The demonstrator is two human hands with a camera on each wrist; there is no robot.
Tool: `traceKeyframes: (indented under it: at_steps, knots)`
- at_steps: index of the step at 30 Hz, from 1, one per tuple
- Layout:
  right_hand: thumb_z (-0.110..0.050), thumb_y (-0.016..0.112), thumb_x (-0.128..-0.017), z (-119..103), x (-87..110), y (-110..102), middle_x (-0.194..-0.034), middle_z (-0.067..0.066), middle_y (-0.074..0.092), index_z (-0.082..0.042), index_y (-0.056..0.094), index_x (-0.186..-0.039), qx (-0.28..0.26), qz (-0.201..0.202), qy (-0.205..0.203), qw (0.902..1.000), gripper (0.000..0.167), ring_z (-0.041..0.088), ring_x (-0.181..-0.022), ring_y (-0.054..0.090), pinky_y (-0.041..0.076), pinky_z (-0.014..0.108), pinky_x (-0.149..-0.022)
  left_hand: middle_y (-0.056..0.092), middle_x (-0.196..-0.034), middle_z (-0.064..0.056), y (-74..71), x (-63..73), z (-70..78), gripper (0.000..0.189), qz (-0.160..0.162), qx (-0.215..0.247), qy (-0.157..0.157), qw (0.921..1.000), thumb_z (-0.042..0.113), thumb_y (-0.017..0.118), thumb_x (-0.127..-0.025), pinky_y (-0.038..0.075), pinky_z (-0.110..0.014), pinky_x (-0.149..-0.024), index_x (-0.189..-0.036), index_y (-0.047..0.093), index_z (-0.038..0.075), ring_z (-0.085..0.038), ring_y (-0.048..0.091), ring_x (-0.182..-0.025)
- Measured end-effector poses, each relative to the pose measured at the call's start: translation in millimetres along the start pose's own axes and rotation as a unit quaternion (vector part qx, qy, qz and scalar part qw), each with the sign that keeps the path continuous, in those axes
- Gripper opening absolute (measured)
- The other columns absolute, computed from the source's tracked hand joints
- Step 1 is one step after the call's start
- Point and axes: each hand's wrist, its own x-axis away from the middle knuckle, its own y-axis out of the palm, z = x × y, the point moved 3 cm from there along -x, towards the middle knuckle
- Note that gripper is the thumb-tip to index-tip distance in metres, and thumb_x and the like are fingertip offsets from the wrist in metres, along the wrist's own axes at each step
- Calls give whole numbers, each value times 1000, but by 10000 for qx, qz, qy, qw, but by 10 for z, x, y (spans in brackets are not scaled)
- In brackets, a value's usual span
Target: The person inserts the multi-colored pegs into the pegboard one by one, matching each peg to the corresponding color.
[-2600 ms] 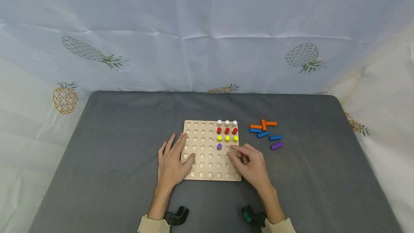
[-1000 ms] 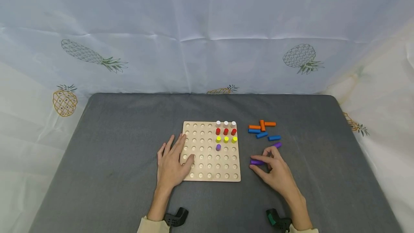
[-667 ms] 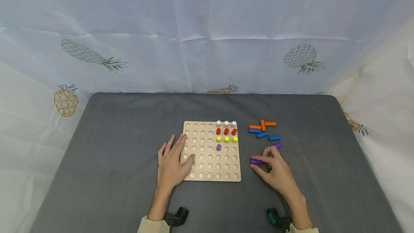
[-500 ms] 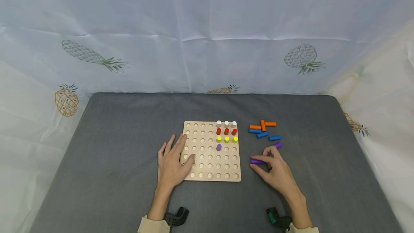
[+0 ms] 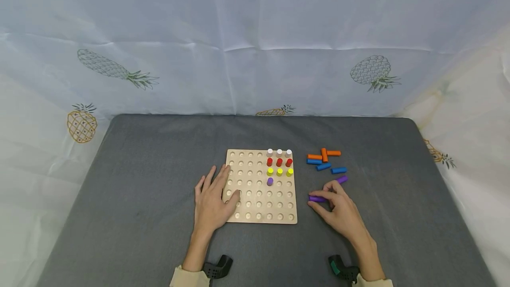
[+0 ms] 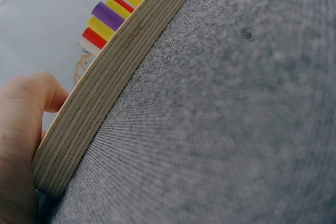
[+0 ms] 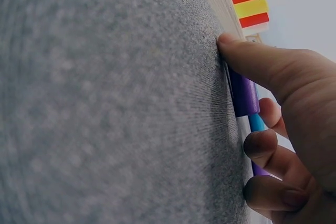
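Observation:
A square wooden pegboard (image 5: 259, 219) with rows of round holes lies on the table. My left hand (image 5: 213, 205) rests on its left edge, fingers spread and thumb over the holes. White pegs (image 5: 279, 152), red pegs (image 5: 279, 162) and yellow pegs (image 5: 280, 172) stand in short rows at the board's far right, with one upright purple peg (image 5: 270, 181) in front of them. Right of the board, my right hand (image 5: 341, 214) pinches a loose purple peg (image 5: 316, 199) between thumb and forefinger. That peg lies on its side on the cloth (image 7: 244, 95).
Beyond my right hand lie orange pegs (image 5: 324, 154) and blue pegs (image 5: 338, 170) on their sides, loosely grouped. Another purple peg (image 5: 342, 179) is near my right fingers. Grey cloth (image 5: 151, 189) covers the table, and a patterned curtain (image 5: 239, 79) hangs at the back.
My right hand has left the board's right side, moved right and come around the loose purple peg. Over the last second both hands have stayed still.

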Motion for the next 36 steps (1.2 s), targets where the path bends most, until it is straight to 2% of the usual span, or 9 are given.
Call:
traceKeyframes:
  at_steps: [12, 24, 36]
  knots:
    - [-15, 89, -78, -12, -6, 1, -86, -6, 48, -19, 80, -96, 38, 252, -95, 9996, 20, -1, -63, 35, 31, 17, -52, 52, -156, -2, 18, 9, -13, 71, 48, 54, 50, 10000, 35, 67, -88, 18, -56, -124, -154, 49, 19, -31, 37, -153]
    - [-13, 90, -76, -46, -34, -29, -88, -2, 50, -18, 79, -95, 38, 611, -331, 9976, 22, 2, -64, 37, 32, 17, -53, 51, -157, -3, 25, 19, -23, 70, 42, 15, 59, 10000, 35, 67, -89, 18, -56, -124, -154, 48, 19, -31, 36, -153]
    - [-14, 90, -76, -145, -97, -45, -88, 0, 52, -18, 79, -96, -93, 728, -311, 9968, 23, 5, -65, 39, 33, 17, -54, 52, -156, -3, 21, 12, -8, 71, 42, 3, 65, 10000, 35, 68, -88, 18, -56, -124, -154, 48, 18, -31, 37, -153]
